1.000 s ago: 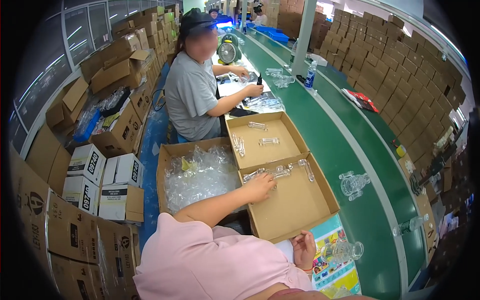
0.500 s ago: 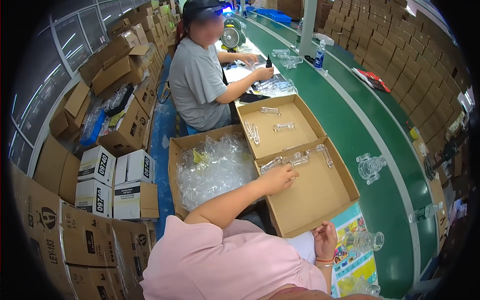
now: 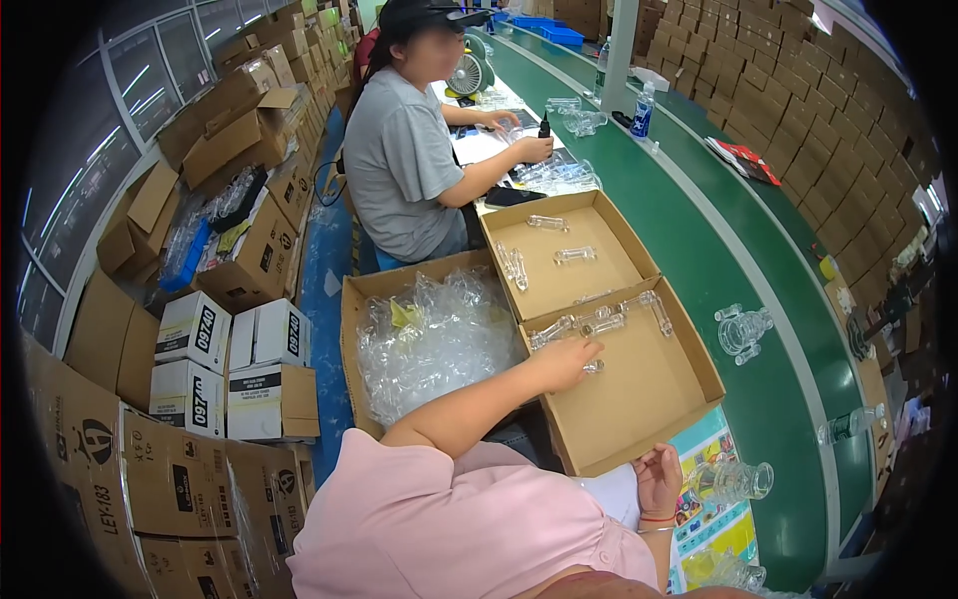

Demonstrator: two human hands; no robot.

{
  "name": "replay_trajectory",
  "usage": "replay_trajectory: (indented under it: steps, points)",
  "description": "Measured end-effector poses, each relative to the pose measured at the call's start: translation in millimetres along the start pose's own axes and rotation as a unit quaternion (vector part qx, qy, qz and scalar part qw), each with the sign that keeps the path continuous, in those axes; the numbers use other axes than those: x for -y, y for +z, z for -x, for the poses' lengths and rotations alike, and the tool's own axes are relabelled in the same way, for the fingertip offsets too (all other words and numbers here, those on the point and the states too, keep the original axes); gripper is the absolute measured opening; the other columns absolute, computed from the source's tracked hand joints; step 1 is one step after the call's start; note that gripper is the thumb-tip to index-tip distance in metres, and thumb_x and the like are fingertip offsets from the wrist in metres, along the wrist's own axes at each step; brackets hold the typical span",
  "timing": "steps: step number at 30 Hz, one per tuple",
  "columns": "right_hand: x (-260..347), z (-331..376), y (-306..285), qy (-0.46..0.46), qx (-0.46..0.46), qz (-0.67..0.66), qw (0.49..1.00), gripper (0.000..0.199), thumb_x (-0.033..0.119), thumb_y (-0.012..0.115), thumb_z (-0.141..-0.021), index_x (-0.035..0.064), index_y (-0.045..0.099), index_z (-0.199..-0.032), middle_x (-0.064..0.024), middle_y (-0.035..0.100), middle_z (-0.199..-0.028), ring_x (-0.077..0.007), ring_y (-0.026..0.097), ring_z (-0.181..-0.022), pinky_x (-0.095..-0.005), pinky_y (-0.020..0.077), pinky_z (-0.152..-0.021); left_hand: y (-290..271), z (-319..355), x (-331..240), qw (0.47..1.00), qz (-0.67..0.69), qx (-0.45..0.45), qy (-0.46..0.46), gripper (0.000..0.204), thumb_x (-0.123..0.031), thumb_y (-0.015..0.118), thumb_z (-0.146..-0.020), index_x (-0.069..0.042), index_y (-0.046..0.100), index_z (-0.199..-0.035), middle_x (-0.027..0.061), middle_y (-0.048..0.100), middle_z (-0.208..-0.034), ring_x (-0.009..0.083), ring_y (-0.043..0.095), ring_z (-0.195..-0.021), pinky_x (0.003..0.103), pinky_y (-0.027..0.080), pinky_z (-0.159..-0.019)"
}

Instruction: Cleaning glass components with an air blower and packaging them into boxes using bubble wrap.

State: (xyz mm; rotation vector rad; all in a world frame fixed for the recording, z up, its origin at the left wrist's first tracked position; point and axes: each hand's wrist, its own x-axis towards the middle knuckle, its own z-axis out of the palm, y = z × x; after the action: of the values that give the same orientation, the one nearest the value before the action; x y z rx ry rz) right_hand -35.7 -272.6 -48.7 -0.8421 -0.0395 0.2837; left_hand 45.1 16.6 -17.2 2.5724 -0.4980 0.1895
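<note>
My left hand (image 3: 564, 364) is inside the near cardboard tray (image 3: 639, 404), its fingers closed on a small clear glass tube (image 3: 595, 366) whose end shows past the fingertips. Several similar glass tubes (image 3: 605, 321) lie together along the far side of this tray. By the tray's near right corner, my right hand (image 3: 659, 484) is half raised with loosely curled fingers, and nothing shows in it. Next to it a clear glass vessel (image 3: 733, 481) lies on a colourful printed sheet (image 3: 714, 524). A second glass vessel (image 3: 733, 571) is at the lower edge.
Another cardboard tray (image 3: 609, 235) with a few tubes adjoins the near one. A carton of clear plastic wrapping (image 3: 434, 344) stands left. Beyond, a co-worker (image 3: 399, 165) holds a small black bottle (image 3: 545, 127). More glass pieces (image 3: 743, 331) rest on the green conveyor (image 3: 689, 250).
My left hand has shifted slightly, and a glass tube's end now shows at its fingertips. The whole view has moved a little. My right hand keeps its pose.
</note>
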Motion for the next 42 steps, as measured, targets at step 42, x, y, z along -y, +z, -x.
replay_trajectory:
  steps: [42]
  points:
    - [3,-1,0,0.011,-0.005,0.005,1.0,0.024,0.023,0.048,-0.091,0.0005,0.053,-0.098,-0.0121,0.058,-0.08,-0.0219,0.058,-0.08,-0.0379,0.0485,-0.079,-8,1,-3,0.987,0.119,-0.104,0.013,0.021,-0.015,0.063,-0.08,-0.004,0.057,-0.097,0.0098,0.056,-0.093,0.0206,0.062,-0.068,0.029,0.049,-0.062]
